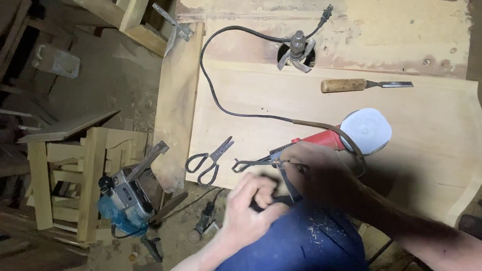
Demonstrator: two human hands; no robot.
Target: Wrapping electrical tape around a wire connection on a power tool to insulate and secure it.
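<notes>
My right hand (319, 171) rests at the near edge of a pale wooden panel (420, 118) and grips a thin metal tool with a looped end (253, 164). Just behind it lies a red angle grinder (321, 139) with a white disc (367, 131). My left hand (250, 211) is blurred and closed around a dark handle (267, 201) just below the right hand, above my blue-clad knee (301, 251). What the dark handle belongs to is hidden.
Scissors (209, 161) lie at the panel's left near corner. A wooden-handled chisel (361, 85) and a spindle cutter (297, 47) sit at the back, with a black cord (210, 89) looping between. A blue power tool (125, 198) and wooden stool frames (82, 181) stand left.
</notes>
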